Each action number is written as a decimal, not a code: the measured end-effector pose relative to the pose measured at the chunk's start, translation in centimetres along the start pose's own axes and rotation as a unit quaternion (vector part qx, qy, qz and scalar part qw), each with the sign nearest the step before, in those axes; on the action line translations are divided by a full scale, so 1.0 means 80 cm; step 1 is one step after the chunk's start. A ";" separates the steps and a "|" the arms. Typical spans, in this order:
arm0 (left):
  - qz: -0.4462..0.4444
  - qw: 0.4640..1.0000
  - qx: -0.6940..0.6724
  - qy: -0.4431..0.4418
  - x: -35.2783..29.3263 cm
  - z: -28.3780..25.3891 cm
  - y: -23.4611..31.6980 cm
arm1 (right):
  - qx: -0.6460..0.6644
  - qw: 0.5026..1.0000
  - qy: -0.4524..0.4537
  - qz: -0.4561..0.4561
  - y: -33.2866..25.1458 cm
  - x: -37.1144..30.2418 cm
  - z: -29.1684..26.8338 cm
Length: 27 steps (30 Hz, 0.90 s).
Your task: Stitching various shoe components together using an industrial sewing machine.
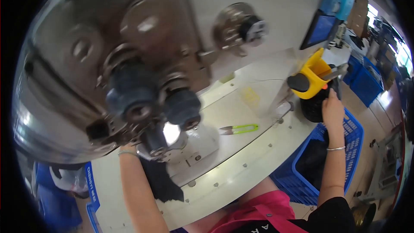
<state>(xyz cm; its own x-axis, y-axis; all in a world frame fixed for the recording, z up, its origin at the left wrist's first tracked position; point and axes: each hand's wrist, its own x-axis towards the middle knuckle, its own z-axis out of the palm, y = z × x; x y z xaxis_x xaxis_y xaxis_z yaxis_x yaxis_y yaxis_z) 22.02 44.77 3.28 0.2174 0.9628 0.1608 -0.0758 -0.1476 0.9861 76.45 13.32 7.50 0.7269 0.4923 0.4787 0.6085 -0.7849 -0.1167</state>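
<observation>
Because the left hand (129,149) is hidden behind the rounded metal sewing machine head (108,69), its grip cannot be told, and fingers could be caught there. The black fabric (161,183) is draped below that head. Right of it, the right hand (333,105) rests open-fingered against black cloth (312,108). Green plastic thread snips (241,129) lie between.

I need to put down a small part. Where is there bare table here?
The table is bare between the green-handled snips and its near edge, and beyond the snips toward the yellow holder. It is crowded under the machine head, where the left hand and black fabric sit.
</observation>
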 end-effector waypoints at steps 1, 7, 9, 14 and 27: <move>-0.012 0.999 0.049 0.014 -0.031 -0.012 0.001 | -0.057 0.998 0.001 -0.024 0.002 0.002 0.001; -0.097 0.939 0.315 0.095 -0.059 0.023 0.055 | -0.093 0.990 0.071 -0.074 0.001 -0.002 -0.026; -0.106 0.908 0.401 0.059 -0.082 0.030 0.079 | -0.072 0.990 0.099 -0.066 -0.004 -0.007 -0.054; 0.046 0.885 0.457 -0.079 -0.157 0.053 0.057 | -0.005 0.976 0.147 -0.161 -0.026 -0.054 -0.127; 0.181 0.832 0.524 0.017 -0.188 0.089 0.008 | 0.184 0.642 -0.217 -0.712 -0.191 -0.144 -0.119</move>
<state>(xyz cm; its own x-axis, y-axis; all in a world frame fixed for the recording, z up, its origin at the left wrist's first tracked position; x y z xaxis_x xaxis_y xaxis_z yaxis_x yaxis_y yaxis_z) 25.66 28.60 1.81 0.3357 0.8159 0.4707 0.7644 -0.5280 0.3701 55.78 16.04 12.05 -0.6784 0.7330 0.0501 0.7301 0.6802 -0.0659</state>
